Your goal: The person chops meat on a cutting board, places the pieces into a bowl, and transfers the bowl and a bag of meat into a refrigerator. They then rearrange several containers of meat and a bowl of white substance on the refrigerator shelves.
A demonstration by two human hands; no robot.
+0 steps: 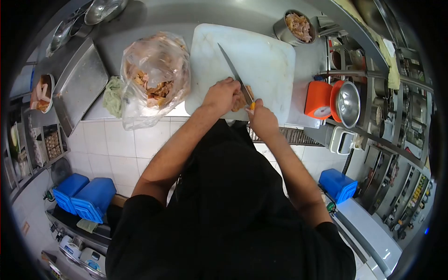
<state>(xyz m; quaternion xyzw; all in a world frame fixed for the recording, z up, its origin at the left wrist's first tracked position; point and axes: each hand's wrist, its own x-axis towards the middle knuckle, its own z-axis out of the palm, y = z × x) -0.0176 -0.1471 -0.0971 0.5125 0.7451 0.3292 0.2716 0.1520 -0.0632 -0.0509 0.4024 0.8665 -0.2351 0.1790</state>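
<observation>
My right hand is wrapped round the yellow handle of a long kitchen knife. The blade points away and to the left, over a piece of brownish cooked meat at the near edge of the white cutting board. With its fingers curled, my left hand presses on the left side of this meat, close to the blade; its fingertips are partly hidden. Left of the board lies an open clear plastic bag with brownish meat pieces in it. A metal pot holding cut meat stands beyond the board's far right corner.
An orange kitchen scale and a steel bowl sit on the right. At left are a metal tray, a green cloth and a dish of meat. Steel bowls stand at the far left. The counter edge runs before me.
</observation>
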